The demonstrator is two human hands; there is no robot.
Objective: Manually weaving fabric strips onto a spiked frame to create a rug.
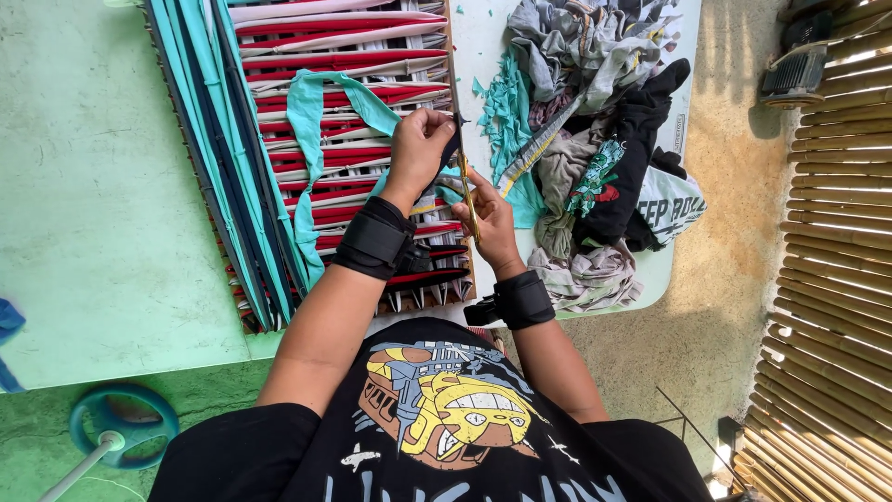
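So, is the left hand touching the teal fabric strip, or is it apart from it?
Touching. The head view shows the left hand closed around the teal fabric strip, which hangs from its grip over the woven frame. The right hand holds scissors beside it.

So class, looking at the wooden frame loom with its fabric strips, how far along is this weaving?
Done: teal and navy strips are woven down the left side of the wooden frame loom. In hand: the left hand holds a loose teal fabric strip while the right hand works gold-handled scissors. Left: the red and white strips across most of the loom look unwoven, and a pile of cut-up T-shirts waits.
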